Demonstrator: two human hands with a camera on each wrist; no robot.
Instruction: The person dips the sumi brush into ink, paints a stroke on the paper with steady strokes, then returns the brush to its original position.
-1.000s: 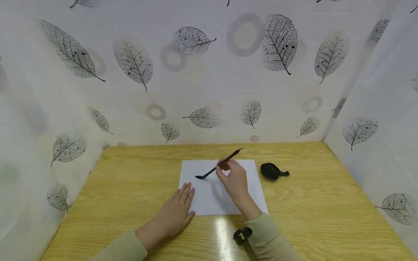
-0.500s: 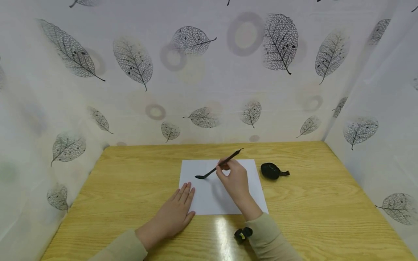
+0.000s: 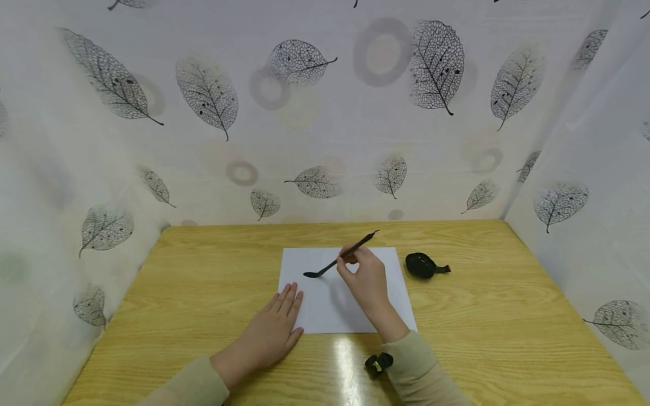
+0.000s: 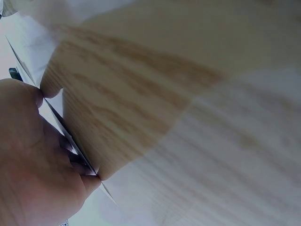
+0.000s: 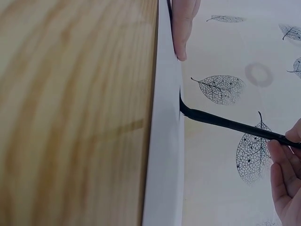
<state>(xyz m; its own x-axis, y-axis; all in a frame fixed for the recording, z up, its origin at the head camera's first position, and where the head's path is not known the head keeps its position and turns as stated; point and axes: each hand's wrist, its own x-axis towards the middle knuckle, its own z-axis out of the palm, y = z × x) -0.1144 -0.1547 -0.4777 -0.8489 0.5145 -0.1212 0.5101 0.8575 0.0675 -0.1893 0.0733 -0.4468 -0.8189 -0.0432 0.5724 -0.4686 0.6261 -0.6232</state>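
Note:
My right hand (image 3: 363,279) pinches the dark handle of a calligraphy brush (image 3: 350,249) over a white sheet of paper (image 3: 330,316). The handle slants up to the right. The black brush tip (image 5: 186,109) is bent against the paper in the right wrist view. In the head view, a short dark shape runs left from the bend; where bristles end and any ink begins, I cannot tell. My left hand (image 3: 271,332) lies flat with straight fingers on the sheet's left edge. The left wrist view shows that hand (image 4: 33,155) from the side, along the paper's edge.
A black ink dish (image 3: 420,266) with a short handle stands on the wooden table (image 3: 203,270), right of the paper. A small black device (image 3: 378,365) with a yellow mark is beside the right sleeve. Leaf-patterned curtains (image 3: 325,129) enclose the table at the back and sides.
My right hand and the brush have shifted very slightly right, and the dark shape at the tip looks a little longer. My left hand and the paper stay in place.

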